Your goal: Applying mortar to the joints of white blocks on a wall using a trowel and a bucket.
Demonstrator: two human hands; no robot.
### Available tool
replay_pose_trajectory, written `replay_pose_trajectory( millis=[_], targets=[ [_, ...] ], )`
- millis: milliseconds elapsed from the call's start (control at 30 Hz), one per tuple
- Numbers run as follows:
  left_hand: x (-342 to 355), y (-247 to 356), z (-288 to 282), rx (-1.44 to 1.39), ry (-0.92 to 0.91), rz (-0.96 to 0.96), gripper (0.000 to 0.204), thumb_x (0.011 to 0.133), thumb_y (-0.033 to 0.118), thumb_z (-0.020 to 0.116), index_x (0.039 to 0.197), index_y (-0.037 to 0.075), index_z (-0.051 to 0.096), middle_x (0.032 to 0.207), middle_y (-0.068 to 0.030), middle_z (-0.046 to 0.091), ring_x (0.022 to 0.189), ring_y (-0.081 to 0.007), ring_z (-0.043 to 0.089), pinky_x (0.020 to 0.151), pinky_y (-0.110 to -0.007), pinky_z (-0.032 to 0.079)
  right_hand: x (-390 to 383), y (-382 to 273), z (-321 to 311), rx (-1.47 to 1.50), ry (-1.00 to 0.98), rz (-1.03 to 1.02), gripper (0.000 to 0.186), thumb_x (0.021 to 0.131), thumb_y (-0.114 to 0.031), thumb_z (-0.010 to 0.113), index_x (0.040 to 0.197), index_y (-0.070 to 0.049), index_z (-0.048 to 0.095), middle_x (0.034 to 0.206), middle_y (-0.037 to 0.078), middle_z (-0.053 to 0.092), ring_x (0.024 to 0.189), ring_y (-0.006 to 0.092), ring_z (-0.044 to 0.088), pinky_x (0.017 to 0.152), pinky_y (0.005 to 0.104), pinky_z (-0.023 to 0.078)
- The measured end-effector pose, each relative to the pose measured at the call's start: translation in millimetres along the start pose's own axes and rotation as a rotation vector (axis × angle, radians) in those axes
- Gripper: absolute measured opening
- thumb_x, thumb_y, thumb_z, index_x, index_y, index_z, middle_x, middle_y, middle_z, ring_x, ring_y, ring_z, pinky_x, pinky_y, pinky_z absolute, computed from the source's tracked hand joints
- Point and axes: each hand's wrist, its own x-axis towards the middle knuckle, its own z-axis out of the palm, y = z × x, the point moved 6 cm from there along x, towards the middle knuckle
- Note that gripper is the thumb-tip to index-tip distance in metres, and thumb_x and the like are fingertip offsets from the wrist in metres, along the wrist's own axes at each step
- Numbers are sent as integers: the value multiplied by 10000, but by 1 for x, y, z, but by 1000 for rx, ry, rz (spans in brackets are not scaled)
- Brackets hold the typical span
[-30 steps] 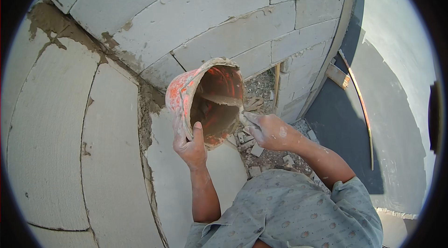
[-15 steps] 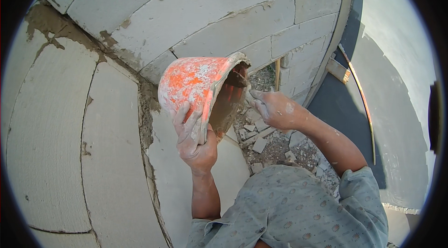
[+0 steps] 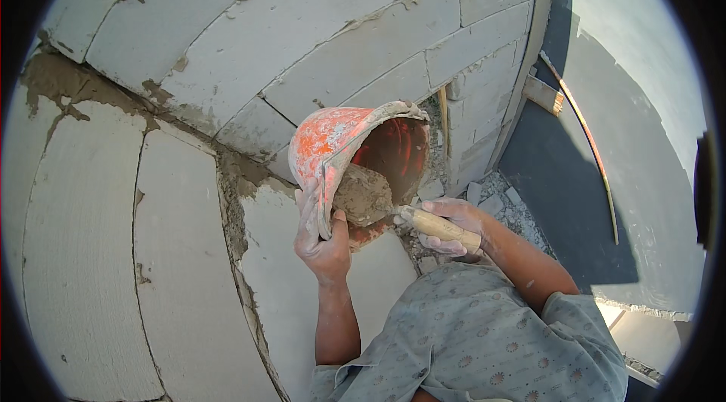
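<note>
My left hand (image 3: 323,245) grips the lower rim of an orange bucket (image 3: 324,137), rounded like a hard hat and crusted with mortar. The bucket is tipped on its side, its mouth facing right. My right hand (image 3: 463,222) is closed around the pale wooden handle (image 3: 442,228) of a trowel. Wet grey-brown mortar (image 3: 364,196) sits on the trowel's blade at the bucket's mouth and hides most of the blade. Smears of mortar coat the inside of the bucket.
Pale block walls (image 3: 340,31) meet in a corner at the left, with mortar (image 3: 72,83) along the joint. Rubble (image 3: 491,194) lies below my right hand. A thin strip (image 3: 586,141) and a short board (image 3: 543,95) are by the dark surface at right.
The bucket has turned so its mouth shows more, and has shifted right and slightly down. My right hand has moved down, bringing the mortar-loaded trowel into clear view.
</note>
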Motion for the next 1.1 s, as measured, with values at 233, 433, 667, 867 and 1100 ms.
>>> replay_pose_trajectory(
  millis=[233, 433, 667, 867, 1100],
  targets=[
    [5, -33, -24, -97, 57, -203, 539, 745, -173, 544, 1273, -81, 602, 1338, -202, 597, 1309, -297, 514, 1134, -426, 343, -82, -79, 19, -728, 408, -74, 470, 971, -414, 593, 1218, -15, 590, 695, 82, 591, 454, 146, 586, 369, 254, 468],
    [24, 29, -4, 56, -180, 242, 472, 682, -171, 591, 1115, -25, 711, 1225, -166, 675, 1255, -327, 578, 1165, -565, 253, -73, -55, 5, -935, 600, 187, 415, 1020, -421, 497, 1049, -22, 606, 703, 84, 609, 512, 168, 619, 417, 297, 499],
    [26, 31, 15, -3, -186, 146, 479, 704, -145, 612, 1152, 0, 703, 1230, -143, 678, 1270, -298, 572, 1181, -549, 228, -42, 29, -21, -170, 204, 306, 504, 1035, -418, 455, 1341, -19, 490, 689, 121, 587, 381, 137, 513, 307, 288, 424],
    [12, -41, 11, -395, 16, -333, 504, 831, -41, 635, 1321, -112, 543, 1312, -153, 602, 1206, -222, 563, 1062, -336, 399, -40, 11, 4, -36, 90, 9, 475, 994, -448, 530, 1241, -42, 536, 679, 123, 590, 354, 142, 490, 282, 280, 390],
    [20, -40, -5, -362, -8, -452, 518, 832, -35, 626, 1338, -102, 535, 1281, -139, 617, 1179, -188, 574, 1045, -333, 423, -113, -99, 18, -1059, 608, 21, 448, 997, -416, 538, 1132, 7, 596, 657, 87, 603, 453, 163, 600, 372, 288, 481]
  ],
)
